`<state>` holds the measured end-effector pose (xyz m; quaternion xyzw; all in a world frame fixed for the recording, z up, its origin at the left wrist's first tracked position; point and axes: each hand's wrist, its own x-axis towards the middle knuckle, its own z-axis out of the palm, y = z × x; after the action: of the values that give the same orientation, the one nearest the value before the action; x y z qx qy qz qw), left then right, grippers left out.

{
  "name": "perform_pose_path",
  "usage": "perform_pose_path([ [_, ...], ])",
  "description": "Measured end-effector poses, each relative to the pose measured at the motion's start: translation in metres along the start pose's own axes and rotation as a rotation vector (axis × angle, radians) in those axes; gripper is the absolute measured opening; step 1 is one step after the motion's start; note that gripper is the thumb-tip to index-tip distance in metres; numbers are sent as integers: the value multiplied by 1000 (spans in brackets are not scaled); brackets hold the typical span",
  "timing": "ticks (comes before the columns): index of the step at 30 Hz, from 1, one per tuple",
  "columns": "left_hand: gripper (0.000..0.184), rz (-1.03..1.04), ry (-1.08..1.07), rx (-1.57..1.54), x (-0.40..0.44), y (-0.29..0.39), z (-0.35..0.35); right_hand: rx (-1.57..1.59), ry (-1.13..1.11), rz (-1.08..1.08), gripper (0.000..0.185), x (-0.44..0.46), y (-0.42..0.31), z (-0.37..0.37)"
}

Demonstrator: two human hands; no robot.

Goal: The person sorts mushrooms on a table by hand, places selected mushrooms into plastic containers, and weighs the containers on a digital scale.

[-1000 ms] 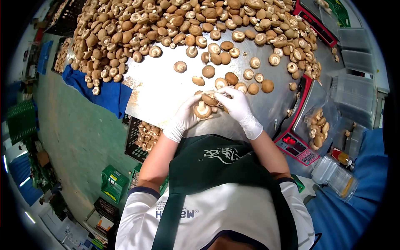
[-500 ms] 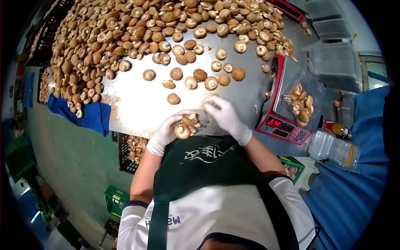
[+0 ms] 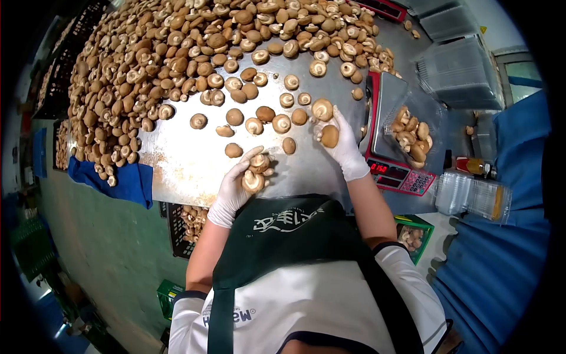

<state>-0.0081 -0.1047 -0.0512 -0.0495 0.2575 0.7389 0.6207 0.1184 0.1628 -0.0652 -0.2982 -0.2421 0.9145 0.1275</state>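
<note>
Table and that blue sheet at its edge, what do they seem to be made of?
The table looks like satin-finished metal, probably stainless steel, given its grey sheen and glare. The blue sheet looks like matte fabric, perhaps coated, judging by its soft folds.

Left hand: gloved, a little left of the view's centre, my fingers around a clutch of mushrooms (image 3: 253, 182), one stem showing.
Right hand (image 3: 343, 144): gloved too, at two o'clock, holding two mushrooms (image 3: 329, 136), one with its pale underside showing, the other a brown cap.
Big pile: shiitake-like heap (image 3: 147, 65) at eleven o'clock on the metal tabletop (image 3: 177, 147).
Loose ones: scattered mushrooms (image 3: 234, 117) between the heap and my hands.
Scale (image 3: 392, 94): red-edged, between two and three o'clock, red digits lit, bagged or boxed mushrooms (image 3: 413, 138) on it.
Cloth (image 3: 132, 182): blue, nine o'clock, over the edge.
</note>
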Motion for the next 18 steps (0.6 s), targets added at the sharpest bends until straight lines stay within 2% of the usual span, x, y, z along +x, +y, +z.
perform_pose_path([
  [3, 63, -24, -38, -24, 4, 5, 25, 63, -100, 49, 48, -18, 9, 7],
  [6, 69, -45, -91, -4, 6, 8, 36, 18, -92, 57, 53, -34, 15, 23],
  [11, 70, -43, -117, 17, 2, 7, 57, 76, -146, 131, 55, -57, 24, 36],
  [12, 70, -48, -116, 5, 1, 7, 63, 153, -292, 161, 56, -56, 28, 28],
  [13, 70, -11, -74, 50, -3, 8, 67, 163, -270, 167, 55, -56, 35, 29],
  [16, 70, -13, -90, 101, 2, -3, 74, 253, -242, 66, 45, -61, 49, 12],
  [17, 69, -15, -130, 89, 6, -2, 76, 276, -319, 57, 44, -57, 54, -1],
  [18, 69, -16, -132, 154, 13, -3, 84, 193, -241, -21, 48, -72, 39, 20],
])
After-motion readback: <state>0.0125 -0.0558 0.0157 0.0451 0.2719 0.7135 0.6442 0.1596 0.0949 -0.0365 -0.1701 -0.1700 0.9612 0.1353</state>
